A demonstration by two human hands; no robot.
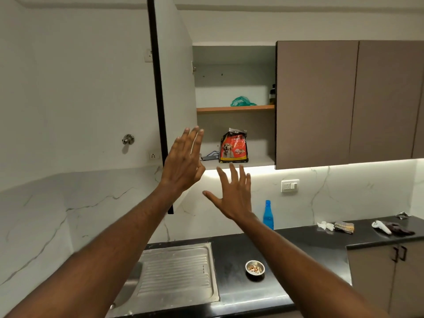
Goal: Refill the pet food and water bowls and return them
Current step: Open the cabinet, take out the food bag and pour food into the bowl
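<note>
- While both arms are raised toward the open wall cupboard, I see the left hand (184, 160) held flat with its fingers straight and together, gripping nothing, in front of the white open cupboard door (176, 76).
- The right hand (231, 195) sits at about four o'clock from the left one, fingers spread wide and thumb out — it holds nothing either.
- The red and black dog food bag with a dog's picture (234, 146) stands upright on the cupboard's lower shelf (259, 160), at twelve o'clock from the right hand and apart from its fingertips; its top is crumpled open.
- On the upper orange-edged shelf (235, 108) lies a bundle of green netting (242, 102), with a dark bottle (272, 94) at its three o'clock.
- Down on the black stone counter (298, 244), the small round steel bowl holding kibble (255, 268) rests at six o'clock from the right hand — just right of the steel sink drainboard (176, 274).
- A blue plastic bottle (268, 215) stands against the marble backsplash, at twelve o'clock from the bowl.
- Farther along at three o'clock I make out a checked cloth (344, 227) and a white handled object (382, 226).
</note>
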